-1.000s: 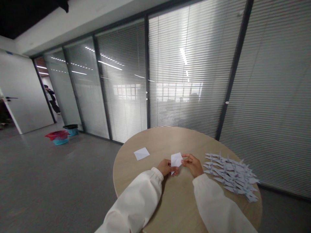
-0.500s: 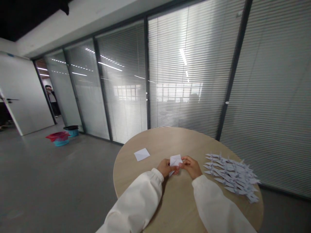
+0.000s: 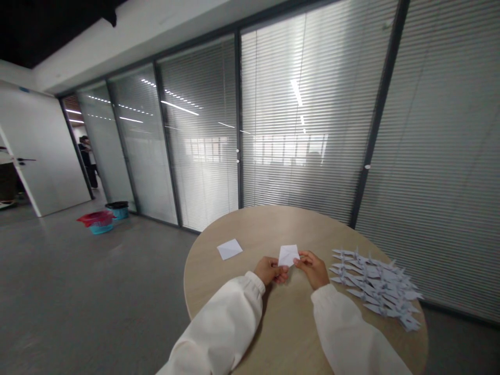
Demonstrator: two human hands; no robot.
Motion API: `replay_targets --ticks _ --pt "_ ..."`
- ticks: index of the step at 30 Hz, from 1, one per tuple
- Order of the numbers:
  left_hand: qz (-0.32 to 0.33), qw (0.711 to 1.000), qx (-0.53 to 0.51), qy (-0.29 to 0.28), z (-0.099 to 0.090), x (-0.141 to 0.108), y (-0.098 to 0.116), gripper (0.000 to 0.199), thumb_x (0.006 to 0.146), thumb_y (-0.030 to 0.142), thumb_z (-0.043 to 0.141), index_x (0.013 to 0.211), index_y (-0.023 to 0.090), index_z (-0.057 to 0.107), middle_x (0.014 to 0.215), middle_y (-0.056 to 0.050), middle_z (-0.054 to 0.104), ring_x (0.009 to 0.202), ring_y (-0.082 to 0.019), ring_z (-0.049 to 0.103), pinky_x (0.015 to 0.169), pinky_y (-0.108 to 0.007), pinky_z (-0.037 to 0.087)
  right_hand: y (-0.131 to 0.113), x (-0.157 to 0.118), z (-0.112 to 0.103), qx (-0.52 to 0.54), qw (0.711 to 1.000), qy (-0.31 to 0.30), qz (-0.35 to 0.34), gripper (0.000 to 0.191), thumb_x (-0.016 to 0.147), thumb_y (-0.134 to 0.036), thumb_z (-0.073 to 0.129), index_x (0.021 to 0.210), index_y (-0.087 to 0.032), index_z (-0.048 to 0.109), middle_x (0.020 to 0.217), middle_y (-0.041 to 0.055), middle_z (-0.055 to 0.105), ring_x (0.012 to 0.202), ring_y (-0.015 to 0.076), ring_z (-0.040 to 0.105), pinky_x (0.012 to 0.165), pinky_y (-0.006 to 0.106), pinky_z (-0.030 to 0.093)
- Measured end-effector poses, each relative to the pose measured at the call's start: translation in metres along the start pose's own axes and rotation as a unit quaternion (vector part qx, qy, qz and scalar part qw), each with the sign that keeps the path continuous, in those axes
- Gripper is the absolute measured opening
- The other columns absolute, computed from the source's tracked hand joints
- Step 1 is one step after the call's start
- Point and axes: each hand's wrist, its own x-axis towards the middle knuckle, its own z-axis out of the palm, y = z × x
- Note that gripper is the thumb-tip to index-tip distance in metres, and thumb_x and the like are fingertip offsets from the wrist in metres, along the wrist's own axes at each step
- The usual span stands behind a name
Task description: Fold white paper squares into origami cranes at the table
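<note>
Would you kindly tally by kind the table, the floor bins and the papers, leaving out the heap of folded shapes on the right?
Papers: 2 (one held, one lying)
Bins: 2
Table: 1
Total: 5

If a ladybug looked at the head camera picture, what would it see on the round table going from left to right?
Loose white paper, left hand, held paper, right hand, pointy folded paper shapes.
</note>
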Motion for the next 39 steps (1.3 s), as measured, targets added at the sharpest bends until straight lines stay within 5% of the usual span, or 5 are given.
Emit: replay_targets --ticks 22,33,39 --pt "-0.012 0.998 -0.046 -0.028 -0.002 0.000 -0.005 0.044 0.048 0.048 0.068 0.063 0.008 0.056 0.056 -0.005 0.061 0.048 -0.013 0.056 0.052 -0.027 0.044 0.005 0.006 -0.005 0.017 0.999 0.040 0.012 0.045 0.052 -0.046 0.068 0.084 -0.016 0.057 0.058 0.0011 0.063 0.058 0.0186 0.058 0.057 0.028 0.043" --pt "0.122 0.989 -0.026 0.078 -0.004 0.009 -0.004 0.061 0.050 0.023 0.071 0.105 0.013 0.047 0.054 0.006 0.049 0.046 -0.005 0.044 0.047 -0.017 0.034 0.014 0.006 0.000 0.017 1.000 -0.014 -0.003 0.027 0.064 -0.039 0.060 0.077 -0.022 0.043 0.063 -0.0015 0.061 0.061 0.0165 0.058 0.061 0.028 0.044" --pt "0.161 0.982 0.042 0.086 -0.005 0.006 -0.003 0.053 0.060 0.019 0.063 0.111 0.014 0.046 0.055 0.006 0.046 0.049 -0.005 0.042 0.050 -0.017 0.033 0.013 0.004 -0.001 -0.040 0.997 -0.047 -0.044 0.032 0.070 -0.036 0.052 0.098 -0.021 0.053 0.091 0.0053 0.061 0.081 0.0190 0.056 0.067 0.028 0.044"
